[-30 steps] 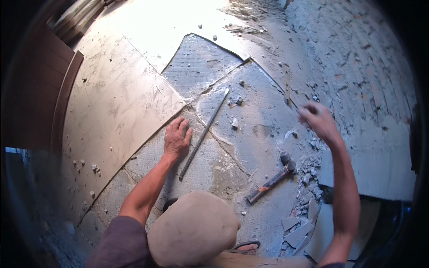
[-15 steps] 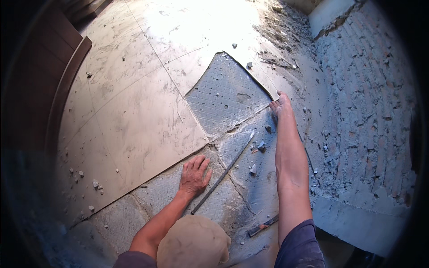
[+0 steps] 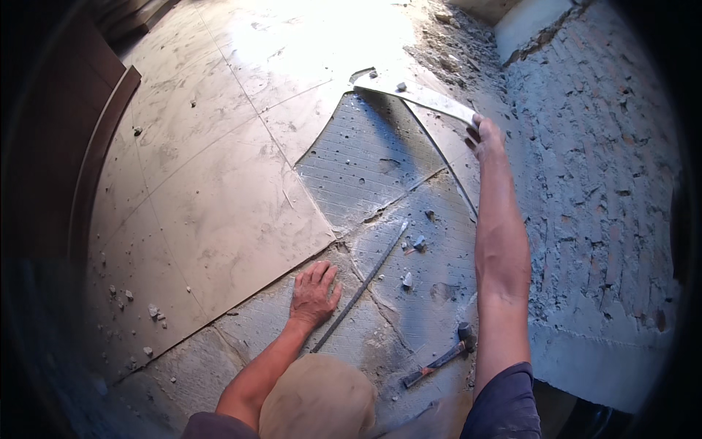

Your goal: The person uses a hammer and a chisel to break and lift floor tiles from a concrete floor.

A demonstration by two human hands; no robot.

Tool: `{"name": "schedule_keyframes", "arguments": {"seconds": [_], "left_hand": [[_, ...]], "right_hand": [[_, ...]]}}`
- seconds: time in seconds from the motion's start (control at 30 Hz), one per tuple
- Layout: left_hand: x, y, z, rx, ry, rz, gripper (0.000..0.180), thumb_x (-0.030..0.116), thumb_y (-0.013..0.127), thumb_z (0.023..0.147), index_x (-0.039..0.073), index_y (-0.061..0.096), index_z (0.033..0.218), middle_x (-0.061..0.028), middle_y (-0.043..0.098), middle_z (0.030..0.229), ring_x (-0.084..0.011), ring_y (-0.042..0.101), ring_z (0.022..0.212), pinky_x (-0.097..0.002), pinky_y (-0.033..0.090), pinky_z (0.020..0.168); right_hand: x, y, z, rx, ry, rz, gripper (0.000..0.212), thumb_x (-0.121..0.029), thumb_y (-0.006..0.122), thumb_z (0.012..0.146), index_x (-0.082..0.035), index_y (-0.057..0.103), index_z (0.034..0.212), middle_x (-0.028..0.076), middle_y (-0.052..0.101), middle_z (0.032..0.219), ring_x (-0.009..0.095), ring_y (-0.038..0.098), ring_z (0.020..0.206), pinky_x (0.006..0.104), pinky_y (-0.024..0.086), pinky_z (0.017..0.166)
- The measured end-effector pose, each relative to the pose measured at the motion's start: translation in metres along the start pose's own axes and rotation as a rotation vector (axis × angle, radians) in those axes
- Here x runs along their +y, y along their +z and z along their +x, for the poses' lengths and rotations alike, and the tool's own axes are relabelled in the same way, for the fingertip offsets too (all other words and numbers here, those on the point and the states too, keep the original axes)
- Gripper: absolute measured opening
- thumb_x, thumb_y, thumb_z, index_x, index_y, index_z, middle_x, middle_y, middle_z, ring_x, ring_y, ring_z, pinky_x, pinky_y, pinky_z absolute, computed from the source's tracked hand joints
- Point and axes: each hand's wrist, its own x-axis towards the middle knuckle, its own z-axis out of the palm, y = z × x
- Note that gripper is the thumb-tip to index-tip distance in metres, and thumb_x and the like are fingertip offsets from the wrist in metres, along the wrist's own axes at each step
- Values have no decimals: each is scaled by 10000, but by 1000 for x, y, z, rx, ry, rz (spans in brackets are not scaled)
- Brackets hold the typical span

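My right hand (image 3: 488,137) grips the near right end of a broken piece of floor tile (image 3: 431,99) and holds that end raised. The tile piece shows nearly edge-on, pale and narrow, its far end at the tip of a bare patch of ridged grey mortar (image 3: 365,157). My left hand (image 3: 314,295) rests flat on the rough bare floor with its fingers spread, holding nothing. Beside it lies a long thin metal bar (image 3: 362,289), slanting away to the right. A hammer (image 3: 440,361) with a dark head lies by my right forearm.
Large beige tiles (image 3: 219,241) cover the left floor. Rubble (image 3: 450,47) is heaped far right, below a stripped, ridged wall (image 3: 585,168). Small chips (image 3: 407,280) are scattered on the mortar. A dark brown wooden panel (image 3: 102,146) stands at left; my knee (image 3: 318,399) is at the lower edge.
My right hand has moved up and slightly right, lifting and tilting the broken tile piece off the floor. The hammer head has come into sight. My left hand stays on the floor.
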Motion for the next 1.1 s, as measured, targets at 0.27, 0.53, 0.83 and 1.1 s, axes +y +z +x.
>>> {"name": "schedule_keyframes", "arguments": {"seconds": [0.27, 0.53, 0.83, 1.1], "left_hand": [[6, -3, 2, 70, 20, -35, 397, 244, 663, 820, 90, 577, 1175, -108, 527, 1249, -295, 477, 1202, -430, 378, 988], [-13, 19, -2, 192, 123, 87, 378, 204, 635, 833, 80, 596, 1189, -141, 587, 1242, -324, 510, 1210, -460, 352, 1050], [13, 18, -16, 89, 216, 268, 422, 302, 541, 941, 62, 546, 1289, -148, 538, 1325, -311, 483, 1245, -408, 375, 1036], [-39, 50, -3, 1, 295, 84, 414, 253, 572, 926, 32, 541, 1275, -234, 502, 1315, -374, 461, 1241, -437, 365, 1047]], "right_hand": [[-114, -92, -115, -60, -806, -349, 239, -170, 702, 849, 0, 606, 988, 115, 654, 841, 166, 629, 731, 299, 535, 622], [-122, -293, -307, -28, -811, -444, 174, -127, 670, 835, 16, 601, 906, 119, 670, 857, 165, 637, 777, 321, 536, 707], [-65, -594, -498, 224, -694, -768, 151, -81, 666, 857, 2, 562, 928, 27, 594, 758, 80, 571, 715, 233, 466, 625], [48, -774, -549, 465, -552, -966, 196, -163, 676, 883, -43, 555, 981, 20, 613, 840, 72, 568, 767, 224, 482, 687]]}}
